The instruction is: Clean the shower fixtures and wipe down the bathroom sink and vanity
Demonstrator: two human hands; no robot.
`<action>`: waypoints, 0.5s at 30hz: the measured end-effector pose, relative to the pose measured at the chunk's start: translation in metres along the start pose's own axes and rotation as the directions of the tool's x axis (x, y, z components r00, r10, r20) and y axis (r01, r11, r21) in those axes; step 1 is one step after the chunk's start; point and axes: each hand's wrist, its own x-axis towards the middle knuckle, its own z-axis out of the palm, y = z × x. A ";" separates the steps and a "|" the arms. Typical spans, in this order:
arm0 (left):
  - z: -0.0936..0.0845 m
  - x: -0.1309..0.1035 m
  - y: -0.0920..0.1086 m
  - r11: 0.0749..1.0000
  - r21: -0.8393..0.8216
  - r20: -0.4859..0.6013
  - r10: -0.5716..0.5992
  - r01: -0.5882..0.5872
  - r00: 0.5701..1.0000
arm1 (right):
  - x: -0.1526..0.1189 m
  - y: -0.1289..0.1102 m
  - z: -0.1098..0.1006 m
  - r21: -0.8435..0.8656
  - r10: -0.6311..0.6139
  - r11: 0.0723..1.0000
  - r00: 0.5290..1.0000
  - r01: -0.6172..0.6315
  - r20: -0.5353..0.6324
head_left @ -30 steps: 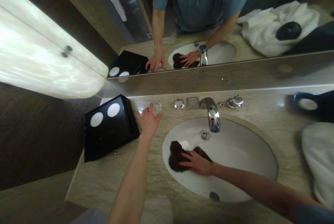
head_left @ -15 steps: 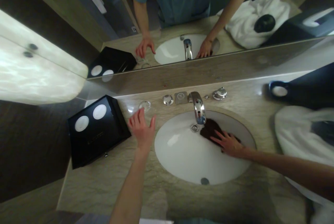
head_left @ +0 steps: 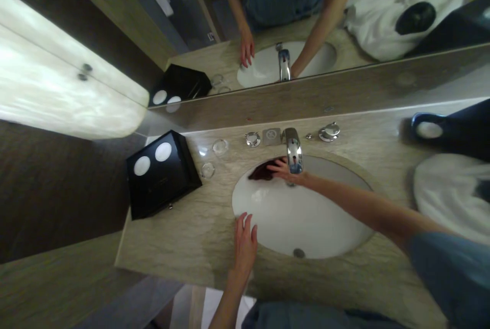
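In the oval white sink (head_left: 306, 221), my right hand (head_left: 289, 171) presses a dark brown cloth (head_left: 263, 170) against the back left wall of the basin, with its fingers spread over it. The wrist passes beneath the chrome faucet (head_left: 293, 150). My left hand (head_left: 245, 242) is at the front left rim of the sink, fingers stretched out and holding nothing. Whether its fingertips touch the rim, I cannot tell.
A black box (head_left: 163, 173) with two white discs stands on the left of the stone counter (head_left: 184, 247). Two clear glass items (head_left: 220, 147) are beside it. Chrome knobs (head_left: 329, 132) flank the faucet. A white towel (head_left: 444, 191) lies at right, below a mirror (head_left: 306, 22).
My right hand has carried the cloth from the right side of the basin to the back left. My left hand has come from near the glass items down to the sink's front left rim.
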 end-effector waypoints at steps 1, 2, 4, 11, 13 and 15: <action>0.001 -0.002 0.001 1.000 0.005 0.028 0.004 -0.004 1.000 | -0.033 0.017 -0.009 -0.048 0.062 0.997 0.998 -0.063 -0.010; 0.005 -0.003 0.003 1.000 0.005 0.062 0.007 -0.007 0.998 | -0.071 0.026 -0.012 -0.110 0.158 0.981 0.987 -0.159 -0.021; 0.016 -0.003 0.009 1.000 -0.023 0.136 0.014 -0.011 0.991 | -0.140 0.016 0.004 -0.218 0.415 0.885 0.909 -0.412 -0.036; 0.058 0.054 0.037 0.641 -0.529 0.408 -0.382 0.555 0.830 | -0.091 -0.098 0.096 0.237 0.541 0.780 0.814 -0.579 0.209; 0.053 0.078 0.036 0.485 -0.571 0.519 -0.411 0.662 0.749 | -0.057 -0.113 0.076 0.291 0.511 0.800 0.850 -0.525 0.129; 0.043 0.097 0.034 0.581 -0.559 0.521 -0.309 0.592 0.795 | -0.047 -0.130 0.047 0.311 0.460 0.845 0.888 -0.436 -0.005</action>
